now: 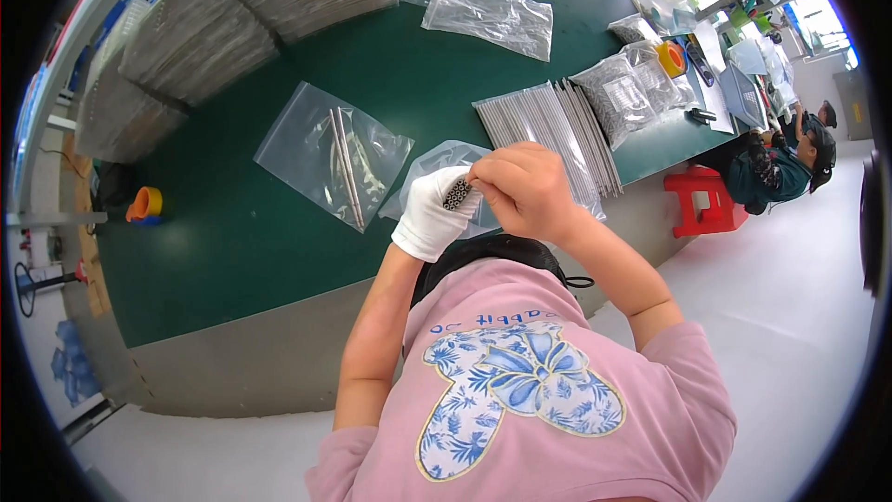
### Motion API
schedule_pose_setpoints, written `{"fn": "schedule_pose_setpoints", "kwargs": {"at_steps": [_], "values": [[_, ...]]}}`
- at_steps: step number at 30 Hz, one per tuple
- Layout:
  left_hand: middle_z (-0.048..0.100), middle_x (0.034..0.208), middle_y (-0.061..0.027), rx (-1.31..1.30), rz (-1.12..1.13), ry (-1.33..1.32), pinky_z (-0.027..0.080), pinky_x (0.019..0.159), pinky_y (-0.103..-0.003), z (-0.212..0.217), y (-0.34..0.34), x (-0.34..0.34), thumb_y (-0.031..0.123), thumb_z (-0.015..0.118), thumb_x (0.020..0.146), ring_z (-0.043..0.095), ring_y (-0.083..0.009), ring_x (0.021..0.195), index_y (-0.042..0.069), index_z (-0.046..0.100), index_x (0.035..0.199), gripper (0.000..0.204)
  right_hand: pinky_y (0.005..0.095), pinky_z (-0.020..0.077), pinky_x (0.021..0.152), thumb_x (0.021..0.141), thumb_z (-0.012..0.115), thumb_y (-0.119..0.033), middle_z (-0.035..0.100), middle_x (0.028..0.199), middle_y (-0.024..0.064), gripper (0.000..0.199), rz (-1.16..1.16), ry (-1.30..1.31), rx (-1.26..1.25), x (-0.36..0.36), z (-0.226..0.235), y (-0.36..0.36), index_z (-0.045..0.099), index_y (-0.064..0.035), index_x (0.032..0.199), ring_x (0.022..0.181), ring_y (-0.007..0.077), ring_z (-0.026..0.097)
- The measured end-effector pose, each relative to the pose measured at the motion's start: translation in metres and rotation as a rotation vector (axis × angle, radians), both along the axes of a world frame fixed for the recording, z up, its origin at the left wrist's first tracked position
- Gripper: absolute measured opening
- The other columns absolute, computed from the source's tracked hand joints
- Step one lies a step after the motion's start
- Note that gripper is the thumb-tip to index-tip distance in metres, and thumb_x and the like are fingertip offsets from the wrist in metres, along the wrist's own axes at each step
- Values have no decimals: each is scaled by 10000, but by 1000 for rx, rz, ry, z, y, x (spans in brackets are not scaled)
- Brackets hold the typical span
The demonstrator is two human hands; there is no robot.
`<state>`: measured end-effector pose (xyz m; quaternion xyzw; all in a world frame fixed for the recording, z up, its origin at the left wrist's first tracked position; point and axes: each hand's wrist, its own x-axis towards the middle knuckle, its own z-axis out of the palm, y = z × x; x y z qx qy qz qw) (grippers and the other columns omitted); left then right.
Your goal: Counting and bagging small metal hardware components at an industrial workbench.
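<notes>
In a white glove, my left hand (433, 212) is closed around a bundle of thin metal tubes (456, 194), whose round open ends face up. My bare right hand (526, 188) is right beside the bundle, thumb and fingers pinched together at its edge. Whatever sits in that pinch is too small or hidden to make out. Beneath both hands a clear plastic bag (423, 167) lies on the table. To the left, several thin rods (346, 167) rest on a flat clear zip bag (295, 135).
Close on the right lies a row of long grey tubes (548, 125), with bags of small metal parts (615, 102) behind. Tall wrapped stacks (200, 56) line the table's (232, 260) far left. Orange tape rolls (145, 204) stand left. A person (780, 167) sits beyond a red stool (699, 200).
</notes>
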<state>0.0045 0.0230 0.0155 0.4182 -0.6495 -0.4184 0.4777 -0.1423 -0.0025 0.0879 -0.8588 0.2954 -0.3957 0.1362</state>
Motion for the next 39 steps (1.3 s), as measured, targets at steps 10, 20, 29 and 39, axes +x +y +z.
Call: {"fn": "schedule_pose_setpoints", "kwargs": {"at_steps": [10, 20, 29, 39], "values": [[623, 812, -107, -54, 62, -7, 475, 634, -278, 3, -1, -1, 38, 678, 722, 598, -215, 689, 35, 605, 925, 216, 301, 444, 514, 639, 624, 0, 599, 653, 60, 104, -11, 33, -62, -4, 0, -8, 587, -39, 728, 573, 229, 588], [635, 808, -98, -22, 24, 31, 479, 635, -271, 3, 2, 1, 30, 681, 721, 597, -183, 675, 23, 614, 921, 211, 309, 438, 514, 659, 616, -4, 601, 657, 69, 90, -59, -28, -27, -3, 13, -1, 590, -44, 735, 571, 236, 585], [624, 802, -118, -2, 5, 8, 476, 631, -279, 1, 0, 0, 51, 669, 732, 597, -220, 678, 35, 608, 945, 222, 313, 438, 536, 662, 624, -13, 598, 665, 67, 96, -10, 53, 39, -1, 3, -1, 591, -46, 745, 589, 236, 585], [628, 816, -115, -28, 30, 5, 478, 634, -278, -1, 3, -1, 43, 671, 727, 600, -216, 682, 38, 610, 946, 228, 311, 456, 548, 623, 629, 3, 595, 652, 63, 128, 4, 43, -42, -1, 2, -2, 583, -34, 737, 591, 237, 593]]}}
